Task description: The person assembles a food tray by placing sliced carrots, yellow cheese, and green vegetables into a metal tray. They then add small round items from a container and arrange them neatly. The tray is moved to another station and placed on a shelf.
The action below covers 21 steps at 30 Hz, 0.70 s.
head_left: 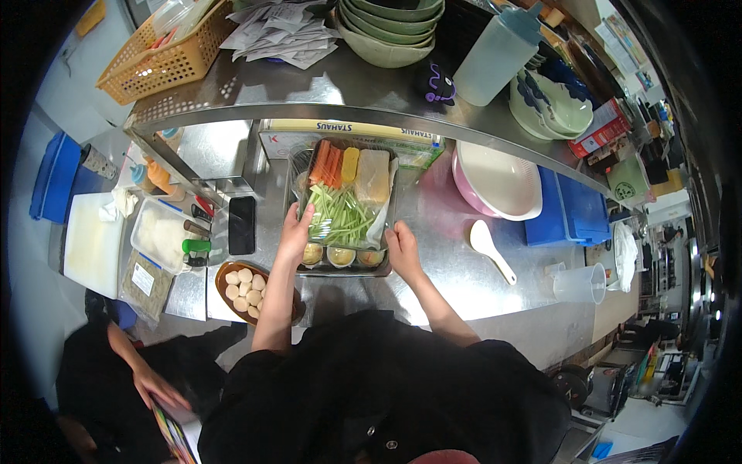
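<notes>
In front of me is a dark tray of fillings: orange sticks, a yellow piece, a beige block and green cucumber strips, seemingly under clear film. My left hand grips its left edge, thumb on top and fingers hidden below. At its near right corner, my right hand is closed on the rim. Beneath lies another dark container, where several round pale items show at the near side.
A metal shelf crosses above the counter, bearing stacked bowls and a squeeze bottle. Rightward are a pink-white basin and white rice paddle. To the left lie a phone and scallop-like pieces. Another person's hand is lower left.
</notes>
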Tool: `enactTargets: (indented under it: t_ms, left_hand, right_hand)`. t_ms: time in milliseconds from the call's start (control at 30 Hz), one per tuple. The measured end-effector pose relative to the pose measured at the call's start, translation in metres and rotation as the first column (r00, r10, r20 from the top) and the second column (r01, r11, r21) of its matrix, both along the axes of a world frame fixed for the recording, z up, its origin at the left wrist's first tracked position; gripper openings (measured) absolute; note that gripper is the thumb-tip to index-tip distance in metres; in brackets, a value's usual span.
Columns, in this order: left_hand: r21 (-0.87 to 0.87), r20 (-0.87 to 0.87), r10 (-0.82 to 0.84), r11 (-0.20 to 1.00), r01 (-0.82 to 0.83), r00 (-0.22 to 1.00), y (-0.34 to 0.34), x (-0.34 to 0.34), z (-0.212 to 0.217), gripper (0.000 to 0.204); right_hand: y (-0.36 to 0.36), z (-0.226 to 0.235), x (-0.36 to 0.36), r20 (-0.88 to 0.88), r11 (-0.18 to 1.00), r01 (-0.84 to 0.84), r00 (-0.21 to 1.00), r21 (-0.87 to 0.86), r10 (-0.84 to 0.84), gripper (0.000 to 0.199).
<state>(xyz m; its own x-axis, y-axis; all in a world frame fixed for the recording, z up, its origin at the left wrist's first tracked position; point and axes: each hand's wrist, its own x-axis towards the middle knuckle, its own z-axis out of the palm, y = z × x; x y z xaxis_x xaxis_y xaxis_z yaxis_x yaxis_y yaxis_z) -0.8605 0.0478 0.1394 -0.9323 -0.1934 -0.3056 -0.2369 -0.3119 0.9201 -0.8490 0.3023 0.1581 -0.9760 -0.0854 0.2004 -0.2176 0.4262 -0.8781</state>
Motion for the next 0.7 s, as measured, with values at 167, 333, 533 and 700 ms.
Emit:
enactTargets:
  t_ms: [167, 333, 533, 700]
  left_hand:
    - [-0.032, -0.022, 0.053, 0.998, -0.053, 0.998, 0.009, -0.005, -0.015, 0.072]
    - [-0.017, -0.094, 0.088, 0.996, -0.090, 0.992, 0.014, -0.003, -0.018, 0.048]
    - [-0.013, -0.157, 0.062, 0.998, -0.065, 0.986, -0.001, 0.000, -0.022, 0.028]
    - [-0.059, -0.169, 0.046, 0.997, -0.057, 0.985, -0.014, 0.007, -0.020, 0.027]
  right_hand:
    - [0.010, 0.008, -0.017, 0.073, 0.995, -0.055, 0.996, 0.077, 0.050, 0.022]
    - [0.045, 0.035, -0.061, 0.248, 0.999, -0.036, 0.968, 0.028, 0.028, 0.020]
    - [0.106, 0.026, -0.217, -0.331, 0.826, 0.227, 0.942, 0.516, -0.052, 0.020]
    - [0.127, -0.021, -0.290, -0.405, 0.691, 0.171, 0.894, 0.703, 0.191, 0.021]
